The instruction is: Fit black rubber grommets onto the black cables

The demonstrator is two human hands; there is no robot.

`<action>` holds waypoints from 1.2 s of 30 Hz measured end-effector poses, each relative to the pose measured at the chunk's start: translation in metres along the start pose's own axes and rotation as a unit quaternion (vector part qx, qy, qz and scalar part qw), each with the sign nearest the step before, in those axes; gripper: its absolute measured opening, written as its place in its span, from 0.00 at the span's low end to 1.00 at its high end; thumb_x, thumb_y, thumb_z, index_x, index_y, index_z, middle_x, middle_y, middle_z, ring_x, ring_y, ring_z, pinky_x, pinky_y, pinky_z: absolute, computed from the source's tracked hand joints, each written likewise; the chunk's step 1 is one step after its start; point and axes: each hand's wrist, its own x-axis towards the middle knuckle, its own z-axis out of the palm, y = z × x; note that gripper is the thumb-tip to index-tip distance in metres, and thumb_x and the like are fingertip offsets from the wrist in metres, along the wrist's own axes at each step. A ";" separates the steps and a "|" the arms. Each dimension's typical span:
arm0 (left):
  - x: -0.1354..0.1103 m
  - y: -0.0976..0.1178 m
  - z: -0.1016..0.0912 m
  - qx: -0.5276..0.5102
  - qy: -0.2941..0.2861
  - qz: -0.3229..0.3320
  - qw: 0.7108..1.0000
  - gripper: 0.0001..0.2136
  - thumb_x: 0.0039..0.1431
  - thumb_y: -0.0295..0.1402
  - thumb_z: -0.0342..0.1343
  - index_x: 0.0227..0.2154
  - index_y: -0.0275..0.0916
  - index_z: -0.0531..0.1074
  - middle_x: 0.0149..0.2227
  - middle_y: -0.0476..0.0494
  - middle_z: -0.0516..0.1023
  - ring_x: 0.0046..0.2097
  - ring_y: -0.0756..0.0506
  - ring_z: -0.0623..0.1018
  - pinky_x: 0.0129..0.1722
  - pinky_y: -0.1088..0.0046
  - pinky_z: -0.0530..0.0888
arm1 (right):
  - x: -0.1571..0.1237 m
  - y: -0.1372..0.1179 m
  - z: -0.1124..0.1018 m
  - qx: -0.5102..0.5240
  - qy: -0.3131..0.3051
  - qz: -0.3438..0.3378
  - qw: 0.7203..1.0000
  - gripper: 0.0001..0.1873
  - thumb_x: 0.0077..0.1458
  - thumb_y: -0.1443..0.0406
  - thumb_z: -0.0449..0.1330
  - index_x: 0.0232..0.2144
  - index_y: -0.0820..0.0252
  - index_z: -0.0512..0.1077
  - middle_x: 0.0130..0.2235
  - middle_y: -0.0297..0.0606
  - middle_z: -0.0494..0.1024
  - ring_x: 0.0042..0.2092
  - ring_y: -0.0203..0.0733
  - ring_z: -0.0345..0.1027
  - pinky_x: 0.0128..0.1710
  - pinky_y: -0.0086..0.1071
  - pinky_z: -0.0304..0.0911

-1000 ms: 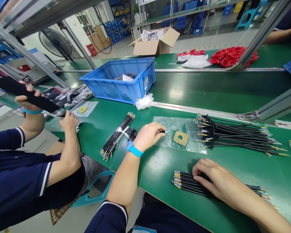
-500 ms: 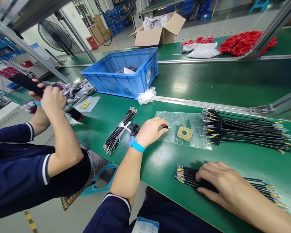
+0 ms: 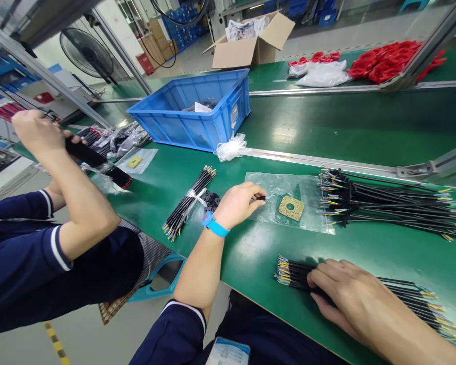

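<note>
My left hand (image 3: 238, 205), with a blue watch on its wrist, pinches a small black piece (image 3: 261, 198) between thumb and fingers. Just right of it, a yellow sponge (image 3: 291, 208) with a round hole lies on a clear plastic bag (image 3: 311, 195). My right hand (image 3: 345, 289) is curled over a row of black cables (image 3: 296, 272) near the front edge; their stripped, coloured wire ends show on both sides. Several black parts (image 3: 212, 201) sit behind my left wrist, beside a tied cable bundle (image 3: 188, 202).
A pile of black cables (image 3: 395, 205) lies at the right. Behind are a blue crate (image 3: 186, 124), a metal rail (image 3: 311, 161) and a slanted frame post (image 3: 421, 56). At left, a co-worker's hands (image 3: 41, 134) hold a thick black cable bundle (image 3: 95, 156).
The co-worker's nearer hand has slid up and left along the black bundle. My two hands stay almost where they were, and the camera view has shifted slightly.
</note>
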 end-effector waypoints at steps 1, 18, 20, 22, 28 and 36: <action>0.000 0.000 0.000 0.000 0.000 0.000 1.000 0.06 0.63 0.27 0.65 0.42 0.37 0.79 0.41 0.45 0.81 0.41 0.47 0.82 0.45 0.68 0.78 | 0.001 -0.001 -0.003 0.022 -0.004 0.011 1.000 0.05 0.59 0.68 0.59 0.34 0.53 0.67 0.29 0.31 0.74 0.29 0.40 0.71 0.31 0.34 0.63; 0.000 0.004 0.001 -0.013 0.020 -0.005 1.000 0.06 0.63 0.27 0.66 0.42 0.37 0.79 0.41 0.45 0.82 0.40 0.46 0.83 0.44 0.68 0.79 | 0.027 0.053 0.025 -0.163 0.138 0.209 0.954 0.14 0.72 0.61 0.52 0.44 0.57 0.77 0.39 0.37 0.81 0.31 0.35 0.73 0.26 0.31 0.61; -0.001 0.005 0.001 -0.008 0.016 -0.004 1.000 0.06 0.63 0.27 0.66 0.42 0.37 0.79 0.41 0.45 0.81 0.40 0.46 0.83 0.44 0.67 0.78 | 0.027 0.052 0.028 -0.174 0.125 0.209 0.954 0.15 0.73 0.61 0.51 0.44 0.57 0.78 0.38 0.36 0.80 0.30 0.36 0.72 0.25 0.32 0.59; -0.001 0.006 0.002 -0.005 0.013 0.001 1.000 0.05 0.63 0.27 0.65 0.42 0.37 0.79 0.41 0.44 0.81 0.40 0.46 0.83 0.43 0.67 0.79 | 0.026 0.051 0.029 -0.184 0.113 0.209 0.954 0.15 0.72 0.62 0.51 0.44 0.57 0.78 0.38 0.37 0.80 0.33 0.37 0.74 0.26 0.32 0.60; 0.000 0.006 0.004 -0.010 0.016 0.014 1.000 0.05 0.64 0.27 0.65 0.42 0.37 0.79 0.41 0.44 0.82 0.40 0.46 0.82 0.43 0.67 0.79 | 0.021 0.051 0.027 -0.218 0.084 0.202 0.951 0.17 0.70 0.68 0.51 0.50 0.56 0.79 0.39 0.39 0.80 0.39 0.40 0.76 0.29 0.33 0.62; 0.000 0.008 0.004 -0.014 0.010 0.010 1.000 0.06 0.64 0.27 0.65 0.42 0.37 0.79 0.42 0.44 0.82 0.40 0.46 0.83 0.44 0.67 0.80 | 0.021 0.048 0.022 -0.251 0.080 0.155 0.952 0.21 0.66 0.75 0.51 0.53 0.58 0.78 0.35 0.37 0.79 0.34 0.40 0.74 0.24 0.34 0.61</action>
